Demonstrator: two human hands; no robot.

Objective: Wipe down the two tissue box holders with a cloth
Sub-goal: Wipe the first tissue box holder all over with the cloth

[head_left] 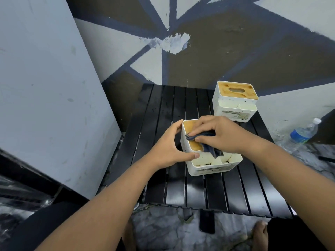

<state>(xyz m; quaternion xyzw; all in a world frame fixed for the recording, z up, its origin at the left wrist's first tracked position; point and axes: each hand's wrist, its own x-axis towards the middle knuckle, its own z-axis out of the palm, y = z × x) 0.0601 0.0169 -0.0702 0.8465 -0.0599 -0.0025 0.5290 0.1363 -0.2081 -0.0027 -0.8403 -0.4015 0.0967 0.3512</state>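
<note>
Step in hand, judged: wiping top of near holder (208, 168) (white speckled plastic tissue box, tan wooden lid, open divided tray in front). Sited between the two hands, on black slatted metal table (181, 187).

State of right hand (223, 134): fingers fairly straight, thumb tucked in, pinching and pressing cloth (208, 145) (dark blue-grey, crumpled) onto lid. Bunched under fingertips and thumb; tail hanging past thumb into tray.

State of left hand (168, 147): fingers and thumb curled round side wall, thumb tip at front corner, fingertips on far rim. Bracing grip.

Recs (judgement only):
- Spread cloth flatter under R fingers for more contact.
- Wipe toward L fingertips and back; incl. bare lid strip just beside L fingers.
- Hold L grip firm vs. sliding on slats.
- Lift tail clear of tray before doing walls.
- Ease pressure nr slot; lid poss. loose-fitting.

Containers:
- Tray below R thumb: several pale cells, nothing seen inside exc. cloth tail. Slot hidden under R palm; unable to tell contents.
- Far holder (233, 105) (same type), well beyond R fingertips, no hand on it: oval slot, no tissue showing; front cells w/ label, contents unclear.

Floor: clear plastic water bottle (302, 133), blue label, out past R wrist; black phone (207, 221) under table's near edge.
</note>
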